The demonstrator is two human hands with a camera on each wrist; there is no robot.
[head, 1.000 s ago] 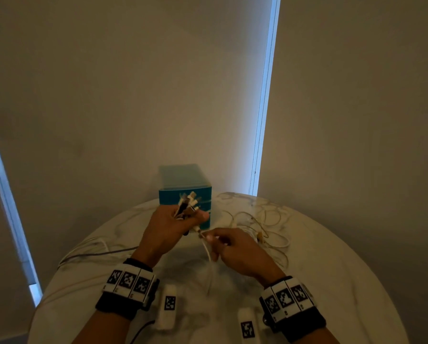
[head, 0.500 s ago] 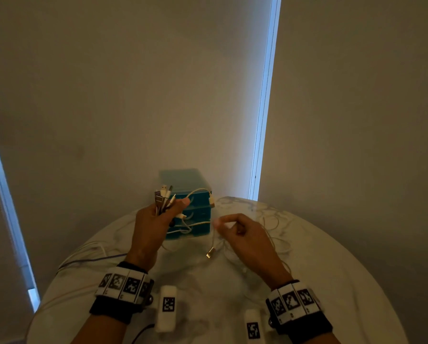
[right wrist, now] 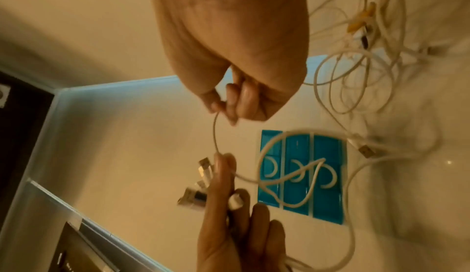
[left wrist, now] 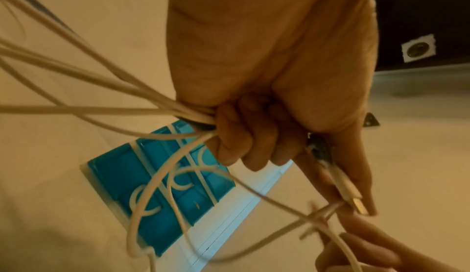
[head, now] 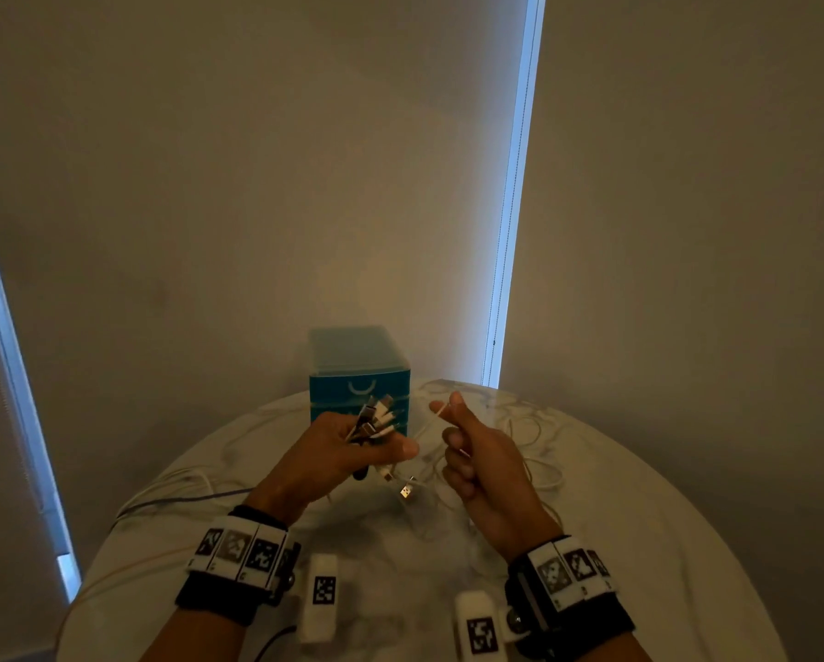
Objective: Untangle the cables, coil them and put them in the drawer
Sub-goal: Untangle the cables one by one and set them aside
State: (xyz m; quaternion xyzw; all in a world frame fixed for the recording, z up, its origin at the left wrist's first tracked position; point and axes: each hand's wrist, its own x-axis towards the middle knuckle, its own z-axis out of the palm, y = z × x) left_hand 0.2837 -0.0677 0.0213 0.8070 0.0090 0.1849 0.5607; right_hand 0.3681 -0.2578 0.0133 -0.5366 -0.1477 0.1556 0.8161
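My left hand is raised over the round table and grips a bunch of cable ends; their plugs stick up above the fist. The left wrist view shows the fingers curled round several white cables that trail off to the left. My right hand pinches one thin white cable between thumb and forefinger, just right of the left hand; this cable runs across to the left fist. A USB plug dangles below both hands. Behind them stands the teal drawer unit, drawers closed.
A loose tangle of white cables lies on the marble table to the right of my hands. More cables trail over the table's left edge. A wall and window blinds stand close behind the drawer unit.
My left hand came back right and lower with the plug bunch. My right hand rose and pulled one white cable up beside it. The camera tipped slightly.
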